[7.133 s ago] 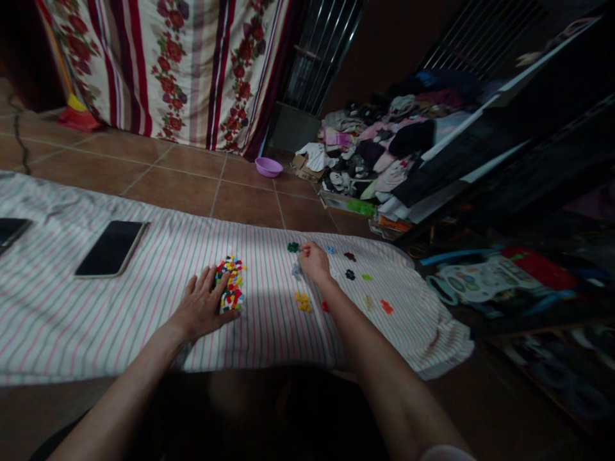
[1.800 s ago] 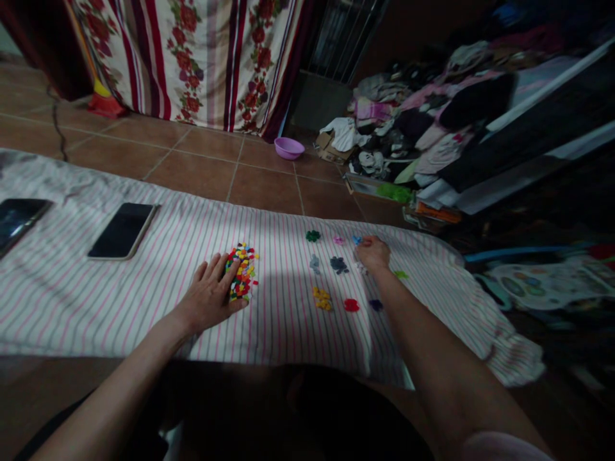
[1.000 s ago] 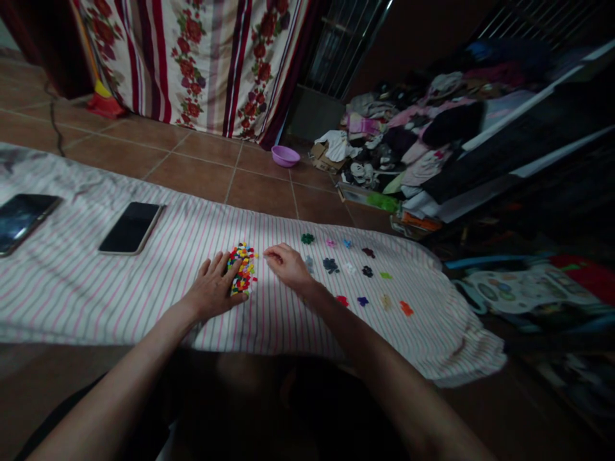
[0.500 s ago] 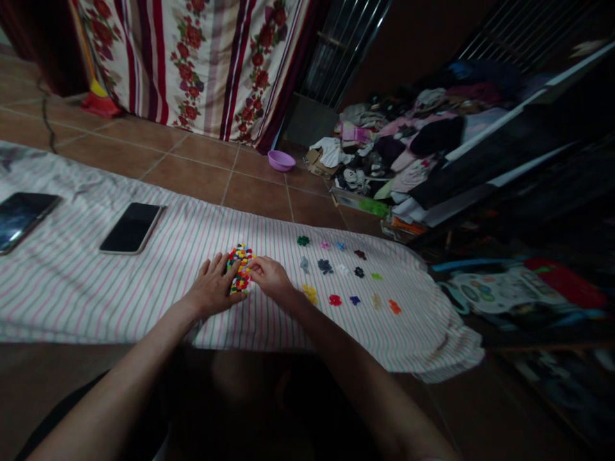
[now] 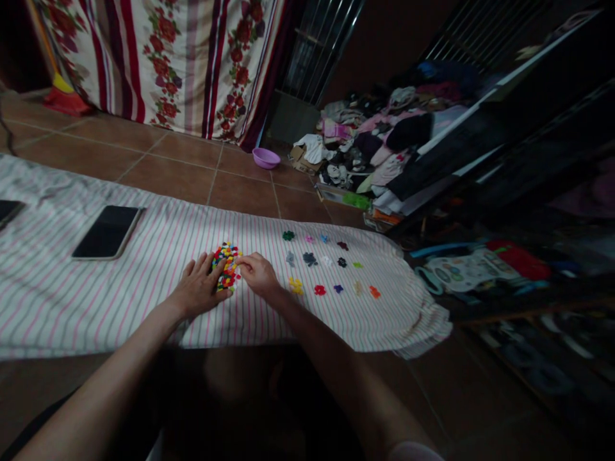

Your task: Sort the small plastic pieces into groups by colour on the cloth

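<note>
A pile of small mixed-colour pieces (image 5: 229, 264) lies on the striped cloth (image 5: 158, 301). Spread flat at the pile's left edge is my left hand (image 5: 196, 286), its fingers apart and partly over the pieces. My right hand (image 5: 258, 273) touches the right edge, fingers pinched together; whatever is between the fingertips is too small to make out. To its right, small single-colour groups sit in rows, among them a yellow group (image 5: 296, 285), a red group (image 5: 319, 290), a dark green group (image 5: 288, 235), a dark grey group (image 5: 310, 258) and an orange group (image 5: 375, 292).
A phone (image 5: 108, 232) lies left of my hands, with another dark device (image 5: 8, 210) at the left edge. Beyond the cloth are a purple basin (image 5: 266, 158), a floral curtain (image 5: 192, 70) and heaped clothes (image 5: 365, 137). A shelf with objects (image 5: 485, 269) stands right.
The view has shifted, so the cloth and phones appear further left. Both hands remain at the pile, the left still spread and the right still pinched.
</note>
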A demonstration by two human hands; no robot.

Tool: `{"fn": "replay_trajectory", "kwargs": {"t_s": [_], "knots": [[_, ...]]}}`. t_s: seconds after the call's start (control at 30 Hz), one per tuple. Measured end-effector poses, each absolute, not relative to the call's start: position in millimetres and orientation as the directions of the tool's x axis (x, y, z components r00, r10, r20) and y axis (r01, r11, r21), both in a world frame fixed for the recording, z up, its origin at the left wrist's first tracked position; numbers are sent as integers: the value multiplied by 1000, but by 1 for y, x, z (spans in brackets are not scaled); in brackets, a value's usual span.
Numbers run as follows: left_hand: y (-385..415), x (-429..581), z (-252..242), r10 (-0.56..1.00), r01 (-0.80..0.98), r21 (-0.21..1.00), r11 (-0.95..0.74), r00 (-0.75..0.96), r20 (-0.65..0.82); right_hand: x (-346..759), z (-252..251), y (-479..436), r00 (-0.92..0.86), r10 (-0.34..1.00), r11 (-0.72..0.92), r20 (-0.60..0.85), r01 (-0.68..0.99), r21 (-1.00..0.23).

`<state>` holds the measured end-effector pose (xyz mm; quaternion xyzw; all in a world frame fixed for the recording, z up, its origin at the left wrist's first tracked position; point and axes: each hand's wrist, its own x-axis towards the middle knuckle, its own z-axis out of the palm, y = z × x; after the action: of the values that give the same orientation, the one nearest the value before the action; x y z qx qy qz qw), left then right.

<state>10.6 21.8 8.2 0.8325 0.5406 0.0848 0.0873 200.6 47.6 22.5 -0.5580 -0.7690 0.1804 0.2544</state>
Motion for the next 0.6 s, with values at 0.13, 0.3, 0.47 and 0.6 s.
{"fn": "replay_trajectory", "kwargs": {"t_s": [0.13, 0.3, 0.47, 0.6], "knots": [[20, 12, 8, 924, 898, 221, -381, 379, 53, 202, 20, 42, -236, 952, 305, 194, 756, -580], [21, 11, 6, 919, 893, 215, -394, 390, 64, 206, 22, 33, -232, 953, 302, 194, 752, -586], [22, 9, 4, 917, 893, 212, -398, 392, 67, 222, 33, 26, -192, 949, 306, 249, 746, -591], [21, 10, 7, 917, 891, 220, -396, 395, 51, 249, 42, 26, -126, 942, 298, 312, 742, -601]]}}
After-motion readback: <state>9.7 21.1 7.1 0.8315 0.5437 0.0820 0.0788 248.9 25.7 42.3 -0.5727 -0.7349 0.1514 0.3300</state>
